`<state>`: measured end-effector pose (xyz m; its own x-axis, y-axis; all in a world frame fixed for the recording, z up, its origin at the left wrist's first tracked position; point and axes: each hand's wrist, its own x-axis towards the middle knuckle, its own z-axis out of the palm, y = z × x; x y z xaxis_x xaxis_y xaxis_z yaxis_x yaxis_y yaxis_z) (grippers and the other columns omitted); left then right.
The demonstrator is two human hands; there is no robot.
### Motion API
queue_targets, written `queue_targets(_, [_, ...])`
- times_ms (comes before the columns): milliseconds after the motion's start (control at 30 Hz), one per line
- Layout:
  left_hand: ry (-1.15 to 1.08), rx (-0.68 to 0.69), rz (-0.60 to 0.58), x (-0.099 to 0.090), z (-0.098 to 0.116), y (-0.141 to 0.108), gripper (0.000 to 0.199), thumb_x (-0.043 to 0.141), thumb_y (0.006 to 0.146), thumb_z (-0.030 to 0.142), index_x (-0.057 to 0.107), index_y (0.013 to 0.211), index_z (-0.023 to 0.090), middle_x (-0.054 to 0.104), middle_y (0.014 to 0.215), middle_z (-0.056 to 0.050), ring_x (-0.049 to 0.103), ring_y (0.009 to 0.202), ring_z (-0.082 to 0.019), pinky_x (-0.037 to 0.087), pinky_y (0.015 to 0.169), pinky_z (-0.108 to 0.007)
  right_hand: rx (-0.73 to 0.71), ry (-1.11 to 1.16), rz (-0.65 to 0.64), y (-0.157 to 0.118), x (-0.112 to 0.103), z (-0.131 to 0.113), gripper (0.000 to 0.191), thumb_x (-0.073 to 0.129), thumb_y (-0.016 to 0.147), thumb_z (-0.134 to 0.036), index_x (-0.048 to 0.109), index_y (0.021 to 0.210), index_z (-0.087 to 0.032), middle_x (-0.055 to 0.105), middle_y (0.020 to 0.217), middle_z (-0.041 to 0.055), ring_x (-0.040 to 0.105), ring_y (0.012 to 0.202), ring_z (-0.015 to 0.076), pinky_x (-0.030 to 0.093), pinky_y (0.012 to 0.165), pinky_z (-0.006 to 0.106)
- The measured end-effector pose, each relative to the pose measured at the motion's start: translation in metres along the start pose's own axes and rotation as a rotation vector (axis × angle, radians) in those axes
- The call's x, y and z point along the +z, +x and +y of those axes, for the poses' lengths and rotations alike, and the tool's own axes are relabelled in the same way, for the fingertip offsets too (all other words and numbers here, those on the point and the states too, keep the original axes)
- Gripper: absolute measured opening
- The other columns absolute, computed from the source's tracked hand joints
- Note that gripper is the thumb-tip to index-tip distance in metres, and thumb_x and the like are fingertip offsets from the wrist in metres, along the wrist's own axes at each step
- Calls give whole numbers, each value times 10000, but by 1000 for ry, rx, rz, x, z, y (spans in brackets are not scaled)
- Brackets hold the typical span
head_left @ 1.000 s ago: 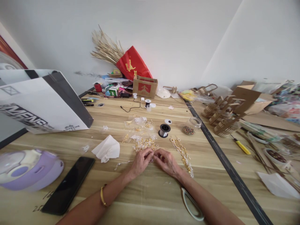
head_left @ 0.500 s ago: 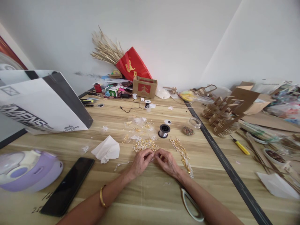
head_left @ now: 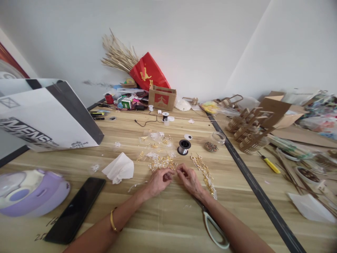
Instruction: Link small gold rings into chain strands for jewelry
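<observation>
While pinching, with hold unclear, by left hand [head_left: 158, 181] and right hand [head_left: 189, 180], leaving narrow gap between, near metallic pieces' [head_left: 161, 163] edge.

Both forearms reach in over the near side of the tabletop [head_left: 163, 225], slanting inward so that the hands nearly meet around its middle. The left hand [head_left: 158, 182] is low over the tabletop, palm side turned inward, fingers curled toward the thumb. The right hand [head_left: 189, 180] mirrors it, knuckles up, with thumb and forefinger drawn close together. A small gap separates the two sets of fingertips. Whether either pinch is closed is too small to tell.
</observation>
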<state>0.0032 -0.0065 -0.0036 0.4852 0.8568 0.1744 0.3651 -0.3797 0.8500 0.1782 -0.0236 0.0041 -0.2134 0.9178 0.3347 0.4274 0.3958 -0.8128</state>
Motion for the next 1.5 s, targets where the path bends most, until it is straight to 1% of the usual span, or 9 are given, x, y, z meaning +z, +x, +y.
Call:
queue_targets(167, [92, 28, 105, -3, 2, 1, 233, 506, 731, 43, 666, 864, 149, 693, 803, -54, 623, 722, -149, 485, 672, -248, 47, 33, 15, 1, -2, 0, 164, 431, 876, -293, 507, 782, -182, 524, 620, -5, 493, 547, 123, 369, 479, 212])
queue_targets(300, [18, -8, 216, -7, 2, 3, 255, 453, 748, 25, 650, 856, 144, 692, 833, -53, 626, 765, -148, 478, 670, -237, 68, 42, 16, 1, -1, 0, 172, 437, 871, -311, 502, 775, -184, 519, 616, -6, 492, 541, 124, 364, 472, 214])
queue_targets(400, [-44, -40, 236, -9, 4, 3, 240, 450, 761, 44, 646, 859, 142, 692, 866, -57, 627, 798, -154, 481, 673, -236, 69, 35, 12, 1, -1, 1, 175, 438, 874, -314, 505, 775, -186, 521, 616, -7, 491, 536, 122, 363, 470, 213])
queue_targets(633, [-237, -77, 77, -1, 7, 0, 314, 484, 770, 81, 607, 1055, 131, 671, 1021, -95, 639, 766, -147, 510, 697, -265, -16, 6, -8, -1, -1, 0, 157, 441, 892, -297, 518, 810, -188, 558, 651, 0, 522, 575, 125, 393, 503, 211])
queue_targets(767, [-319, -90, 7, 6, 6, -1, 371, 563, 760, 138, 553, 1129, 101, 690, 912, -106, 644, 824, -182, 517, 724, -288, -57, -1, -22, -2, 0, -3, 155, 437, 901, -292, 526, 827, -190, 589, 704, 21, 544, 613, 134, 412, 521, 213])
queue_targets(867, [-266, -90, 3, 8, 4, -1, 380, 591, 734, 130, 565, 1112, 100, 680, 775, -66, 633, 726, -165, 510, 695, -281, -57, -19, -24, -2, 0, -2, 160, 430, 905, -293, 525, 829, -189, 585, 705, 24, 538, 609, 134, 402, 511, 213])
queue_targets(1033, [-105, -103, -4, 9, 1, -2, 391, 589, 684, 70, 600, 1071, 125, 654, 717, -24, 578, 616, -130, 473, 606, -239, -56, -38, -37, -2, 0, 0, 134, 431, 901, -271, 517, 843, -186, 572, 675, 12, 514, 598, 129, 390, 519, 216])
queue_targets(1300, [100, -121, -66, 2, 11, -2, 451, 578, 652, 44, 616, 1091, 141, 648, 689, -6, 552, 578, -125, 442, 590, -232, -3, -2, -9, 0, 1, 2, 161, 431, 889, -288, 509, 788, -190, 542, 643, -2, 494, 567, 126, 375, 508, 224])
queue_targets(1500, [124, -83, -85, 0, 9, -2, 459, 570, 663, 43, 622, 1101, 170, 663, 703, 3, 563, 579, -121, 448, 610, -227, 86, 100, 21, 2, 0, 9, 188, 450, 888, -331, 518, 782, -192, 519, 603, -24, 495, 534, 119, 388, 507, 222])
